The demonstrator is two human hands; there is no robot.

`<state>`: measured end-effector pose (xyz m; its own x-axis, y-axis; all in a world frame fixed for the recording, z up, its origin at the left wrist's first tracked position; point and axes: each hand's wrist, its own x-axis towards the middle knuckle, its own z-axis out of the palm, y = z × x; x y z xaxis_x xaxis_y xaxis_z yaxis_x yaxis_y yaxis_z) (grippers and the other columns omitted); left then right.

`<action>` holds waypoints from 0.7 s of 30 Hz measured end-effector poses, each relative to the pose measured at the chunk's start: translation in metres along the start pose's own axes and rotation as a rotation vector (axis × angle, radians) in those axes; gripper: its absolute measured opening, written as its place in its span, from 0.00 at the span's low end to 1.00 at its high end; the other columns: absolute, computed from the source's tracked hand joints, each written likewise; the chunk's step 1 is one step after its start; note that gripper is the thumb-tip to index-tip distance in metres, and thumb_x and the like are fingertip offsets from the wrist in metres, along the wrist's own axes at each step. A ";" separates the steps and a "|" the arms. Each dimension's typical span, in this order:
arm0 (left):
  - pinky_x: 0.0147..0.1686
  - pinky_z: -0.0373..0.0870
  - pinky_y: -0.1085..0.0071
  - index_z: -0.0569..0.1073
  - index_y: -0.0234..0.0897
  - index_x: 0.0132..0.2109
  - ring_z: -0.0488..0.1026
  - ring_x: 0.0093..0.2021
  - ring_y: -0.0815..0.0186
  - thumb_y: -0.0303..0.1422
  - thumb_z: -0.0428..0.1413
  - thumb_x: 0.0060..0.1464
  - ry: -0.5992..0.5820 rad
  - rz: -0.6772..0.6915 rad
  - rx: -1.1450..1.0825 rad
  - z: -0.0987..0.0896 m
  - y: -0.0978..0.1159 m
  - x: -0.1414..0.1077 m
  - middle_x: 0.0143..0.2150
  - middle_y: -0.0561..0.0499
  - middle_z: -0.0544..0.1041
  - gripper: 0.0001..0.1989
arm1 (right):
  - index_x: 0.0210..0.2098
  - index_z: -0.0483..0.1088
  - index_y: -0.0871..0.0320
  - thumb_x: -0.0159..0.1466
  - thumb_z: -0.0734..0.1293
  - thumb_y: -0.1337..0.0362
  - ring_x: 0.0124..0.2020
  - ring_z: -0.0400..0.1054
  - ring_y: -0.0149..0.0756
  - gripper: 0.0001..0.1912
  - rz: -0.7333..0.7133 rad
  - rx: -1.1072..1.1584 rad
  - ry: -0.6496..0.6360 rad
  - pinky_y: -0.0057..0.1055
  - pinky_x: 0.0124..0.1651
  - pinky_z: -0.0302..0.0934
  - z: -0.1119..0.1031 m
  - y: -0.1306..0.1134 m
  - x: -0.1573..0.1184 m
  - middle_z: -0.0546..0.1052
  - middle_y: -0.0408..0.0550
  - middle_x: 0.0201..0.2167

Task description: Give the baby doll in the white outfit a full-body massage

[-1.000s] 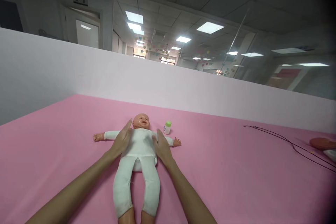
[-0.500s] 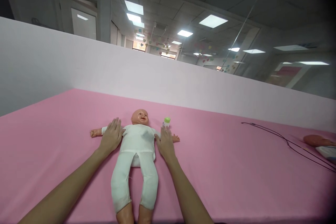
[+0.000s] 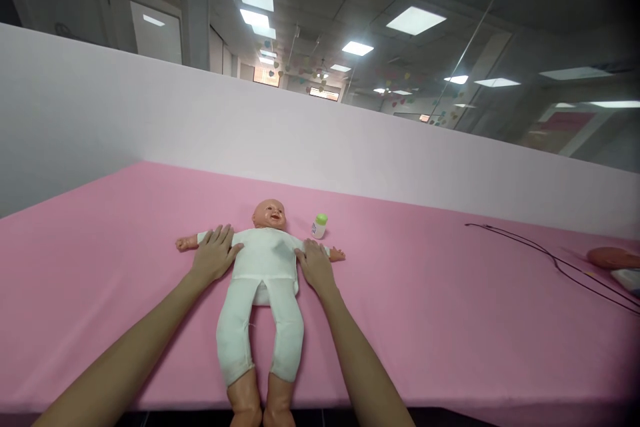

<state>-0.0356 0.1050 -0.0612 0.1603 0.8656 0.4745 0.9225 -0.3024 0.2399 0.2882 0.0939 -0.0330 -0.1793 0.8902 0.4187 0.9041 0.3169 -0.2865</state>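
Note:
A baby doll (image 3: pixel 265 253) in a white top and white trousers lies face up on the pink surface (image 3: pixel 425 307), its arms stretched out sideways. My left hand (image 3: pixel 214 255) lies flat over the doll's sleeve on the left side of the view, fingers extended, thumb near its chest. On the other sleeve rests my right hand (image 3: pixel 316 263), palm down with its fingers out. Neither hand is closed round anything. Just beyond my right hand stands a small bottle (image 3: pixel 319 226) with a green cap.
Black cables (image 3: pixel 530 245) run across the pink surface at the right. Part of another doll (image 3: pixel 613 257) shows at the right edge. A low white wall (image 3: pixel 300 140) borders the far side, with glass above it.
The view has tilted slightly down. My right hand sits a little lower on the doll's sleeve, and the bottle now shows whole. My left hand stays on the other sleeve.

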 end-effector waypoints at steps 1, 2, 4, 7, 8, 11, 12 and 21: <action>0.72 0.48 0.42 0.69 0.25 0.69 0.58 0.75 0.39 0.48 0.40 0.71 0.029 -0.020 0.041 -0.001 -0.002 0.000 0.72 0.29 0.66 0.35 | 0.56 0.73 0.63 0.78 0.54 0.52 0.63 0.68 0.58 0.25 0.015 -0.058 0.017 0.57 0.70 0.53 0.000 0.004 0.000 0.77 0.67 0.59; 0.72 0.48 0.42 0.69 0.25 0.68 0.59 0.74 0.39 0.48 0.40 0.70 0.055 -0.041 0.067 -0.003 -0.004 0.000 0.72 0.28 0.67 0.35 | 0.55 0.74 0.63 0.77 0.55 0.51 0.64 0.67 0.59 0.25 0.028 -0.105 0.032 0.59 0.70 0.52 0.001 0.009 0.000 0.77 0.68 0.59; 0.72 0.48 0.42 0.69 0.25 0.68 0.59 0.74 0.39 0.49 0.41 0.70 0.096 -0.074 0.076 -0.005 -0.006 0.000 0.71 0.27 0.68 0.35 | 0.56 0.74 0.63 0.77 0.56 0.49 0.65 0.66 0.61 0.26 0.044 -0.154 0.055 0.61 0.71 0.48 0.002 0.016 0.001 0.76 0.69 0.59; 0.72 0.49 0.41 0.69 0.25 0.68 0.58 0.75 0.40 0.48 0.40 0.70 0.108 -0.071 0.002 -0.010 -0.005 0.002 0.70 0.27 0.68 0.35 | 0.60 0.72 0.67 0.77 0.55 0.49 0.70 0.61 0.62 0.30 0.061 -0.114 0.063 0.64 0.73 0.44 0.002 0.018 0.002 0.73 0.72 0.64; 0.72 0.50 0.42 0.68 0.25 0.69 0.58 0.75 0.41 0.47 0.40 0.71 0.098 -0.052 -0.045 -0.012 -0.003 0.003 0.71 0.28 0.67 0.34 | 0.63 0.70 0.68 0.77 0.54 0.48 0.72 0.59 0.61 0.32 0.061 -0.075 0.058 0.63 0.74 0.43 0.001 0.016 0.003 0.70 0.72 0.66; 0.74 0.51 0.48 0.63 0.29 0.74 0.56 0.77 0.49 0.46 0.39 0.72 0.014 0.058 -0.229 -0.016 0.005 0.002 0.75 0.35 0.62 0.34 | 0.69 0.65 0.67 0.77 0.53 0.48 0.75 0.55 0.56 0.34 0.022 0.093 0.029 0.57 0.75 0.46 -0.002 0.004 0.002 0.64 0.67 0.72; 0.75 0.51 0.50 0.61 0.30 0.75 0.55 0.77 0.51 0.46 0.39 0.73 -0.027 0.101 -0.285 -0.016 0.009 0.001 0.77 0.37 0.61 0.34 | 0.70 0.64 0.65 0.77 0.53 0.47 0.75 0.55 0.54 0.34 -0.005 0.150 0.016 0.54 0.75 0.47 -0.002 -0.002 0.001 0.64 0.65 0.73; 0.69 0.57 0.45 0.76 0.35 0.61 0.68 0.68 0.45 0.44 0.44 0.71 -0.014 0.104 -0.155 -0.022 0.015 0.001 0.66 0.33 0.75 0.25 | 0.52 0.76 0.60 0.79 0.55 0.54 0.56 0.72 0.52 0.23 0.017 -0.018 -0.011 0.47 0.64 0.59 -0.012 -0.013 0.001 0.80 0.60 0.53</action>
<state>-0.0297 0.0923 -0.0390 0.2580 0.8315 0.4920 0.8356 -0.4477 0.3183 0.2808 0.0865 -0.0183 -0.1682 0.8988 0.4048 0.9140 0.2960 -0.2775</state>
